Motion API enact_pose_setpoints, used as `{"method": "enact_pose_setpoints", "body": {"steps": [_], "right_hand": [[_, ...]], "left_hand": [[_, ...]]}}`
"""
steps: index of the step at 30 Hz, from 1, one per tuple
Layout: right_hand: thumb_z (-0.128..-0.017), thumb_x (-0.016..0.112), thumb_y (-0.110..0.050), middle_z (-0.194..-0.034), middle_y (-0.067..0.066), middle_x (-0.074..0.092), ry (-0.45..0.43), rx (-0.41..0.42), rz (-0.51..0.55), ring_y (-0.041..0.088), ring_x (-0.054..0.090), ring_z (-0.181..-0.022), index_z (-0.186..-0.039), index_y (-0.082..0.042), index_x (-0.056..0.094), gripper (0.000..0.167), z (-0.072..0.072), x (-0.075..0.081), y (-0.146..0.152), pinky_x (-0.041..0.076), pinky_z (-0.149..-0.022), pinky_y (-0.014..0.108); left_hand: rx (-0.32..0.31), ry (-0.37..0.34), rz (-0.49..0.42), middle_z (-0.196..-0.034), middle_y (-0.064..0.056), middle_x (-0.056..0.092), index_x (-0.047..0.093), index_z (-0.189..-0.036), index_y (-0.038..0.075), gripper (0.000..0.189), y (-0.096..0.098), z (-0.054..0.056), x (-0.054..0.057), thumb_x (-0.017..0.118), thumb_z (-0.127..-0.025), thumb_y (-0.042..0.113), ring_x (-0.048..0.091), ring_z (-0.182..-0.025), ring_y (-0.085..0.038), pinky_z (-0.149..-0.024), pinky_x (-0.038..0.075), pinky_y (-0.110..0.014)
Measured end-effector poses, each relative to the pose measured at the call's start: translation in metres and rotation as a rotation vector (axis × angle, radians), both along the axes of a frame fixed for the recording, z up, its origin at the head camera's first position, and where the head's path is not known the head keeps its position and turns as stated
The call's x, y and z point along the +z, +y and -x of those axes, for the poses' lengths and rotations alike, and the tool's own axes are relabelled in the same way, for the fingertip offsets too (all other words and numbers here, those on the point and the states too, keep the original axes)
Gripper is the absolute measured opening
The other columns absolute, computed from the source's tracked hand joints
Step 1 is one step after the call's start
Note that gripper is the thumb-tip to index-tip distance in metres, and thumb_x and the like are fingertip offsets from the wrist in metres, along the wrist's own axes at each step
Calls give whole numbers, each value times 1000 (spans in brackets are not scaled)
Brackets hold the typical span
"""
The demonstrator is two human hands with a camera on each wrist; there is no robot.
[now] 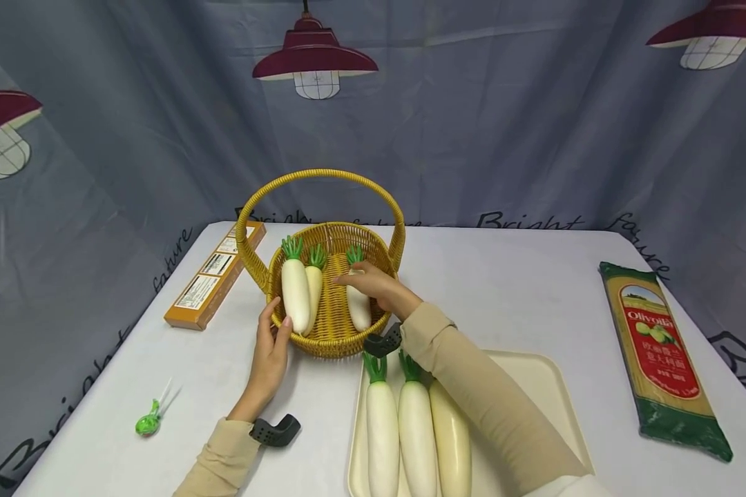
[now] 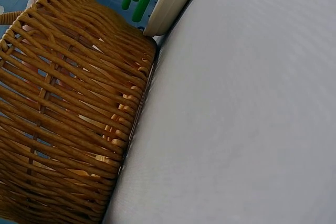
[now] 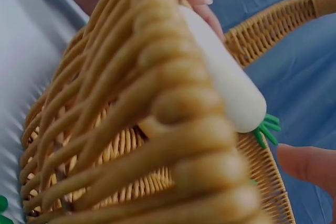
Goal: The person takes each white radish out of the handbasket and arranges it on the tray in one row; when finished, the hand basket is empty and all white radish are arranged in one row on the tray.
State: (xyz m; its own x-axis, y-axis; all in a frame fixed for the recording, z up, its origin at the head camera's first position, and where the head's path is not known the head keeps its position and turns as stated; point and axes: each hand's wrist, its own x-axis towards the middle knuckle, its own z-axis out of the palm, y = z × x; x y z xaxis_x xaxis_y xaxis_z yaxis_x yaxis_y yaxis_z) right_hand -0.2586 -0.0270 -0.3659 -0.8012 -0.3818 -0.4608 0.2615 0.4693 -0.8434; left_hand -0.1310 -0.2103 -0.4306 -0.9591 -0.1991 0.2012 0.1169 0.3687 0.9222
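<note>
A yellow wicker basket [image 1: 332,345] with a tall hoop handle stands on the table. Inside lie a large white radish [image 1: 295,297] and a smaller one [image 1: 313,293] at the left, with another white radish [image 1: 359,310] at the right; all have green leaf tops. My left hand [image 1: 269,359] holds the basket's near-left rim, thumb at the rim beside the large radish. Over the right-hand radish is my right hand [image 1: 379,286], its thumb stretched out to the left, apart from that radish; its other fingers are mostly hidden. Woven basket wall [image 2: 73,103] fills much of the left wrist view.
A cream tray [image 1: 543,379] under my right forearm bears several radishes, among them a white one [image 1: 382,435] and a yellowish one [image 1: 452,442]. An orange box [image 1: 214,276] lies at left, a green-wrapped lollipop [image 1: 149,421] nearer. At right lies a pasta packet [image 1: 662,352].
</note>
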Motion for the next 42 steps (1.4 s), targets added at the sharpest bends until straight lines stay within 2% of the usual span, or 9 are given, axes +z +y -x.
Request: {"method": "enact_pose_setpoints", "body": {"steps": [3,8,14,18,20,23,28,32,42], "right_hand": [[-82,61,-43,-152,4,14,-9,25,-50,29,18,-139,-142,-23,26,73,-1,-1,-2,21,-108,52],[-85,56,-46,-154,2,7,-6,44,-82,30,15,-139,-142,-24,28,68,0,-2,-5,22,-109,52],[-88,57,-34,-151,4,19,-1,27,-64,30,23,-137,-141,-25,31,60,1,-3,-6,25,-107,51],[-85,60,-19,-141,10,32,-10,8,-37,31,44,-119,-138,-26,34,60,0,-5,-5,45,-88,45],[-84,61,-15,-135,11,37,-14,2,-20,29,50,-106,-137,-25,35,60,0,-6,-4,49,-75,40],[-83,62,-16,-133,11,39,-16,3,-12,27,53,-98,-136,-25,36,60,0,-7,-4,49,-67,35],[-83,62,-17,-131,11,40,-32,14,14,26,55,-95,-136,-26,36,61,1,-6,-4,51,-68,37],[-83,63,-17,-128,13,43,-79,37,93,28,58,-93,-138,-25,34,63,2,-4,-3,52,-71,40],[-84,60,-18,-125,11,49,-184,203,264,23,59,-93,-137,-25,36,58,5,4,10,51,-70,33]], "left_hand": [[4,9,12,-149,-14,19,21,-142,11,48,-2,0,-6,35,-98,24,16,-138,-28,-108,20,-53],[5,17,5,-149,-14,18,21,-142,11,47,-2,-1,-5,35,-99,24,16,-138,-28,-108,21,-51],[2,18,-9,-149,-12,18,21,-142,13,47,-1,0,-4,35,-99,22,16,-138,-25,-109,21,-49],[-8,-8,-12,-149,-16,18,20,-142,7,47,4,-4,8,35,-98,18,16,-138,-28,-109,20,-50],[-10,-15,-12,-148,-18,17,20,-141,4,47,7,-7,16,35,-98,16,15,-138,-31,-108,20,-52],[-7,-15,-11,-147,-22,17,19,-141,0,47,12,-12,26,34,-98,14,15,-137,-33,-108,19,-53],[0,-18,-15,-147,-21,17,20,-141,0,46,14,-13,29,32,-99,14,15,-137,-32,-109,19,-51],[4,-22,-13,-148,-20,17,20,-141,0,46,14,-12,29,32,-99,14,15,-138,-31,-110,18,-51],[0,-17,-21,-147,-20,18,20,-141,2,47,14,-11,27,34,-98,14,15,-137,-30,-109,19,-50]]}}
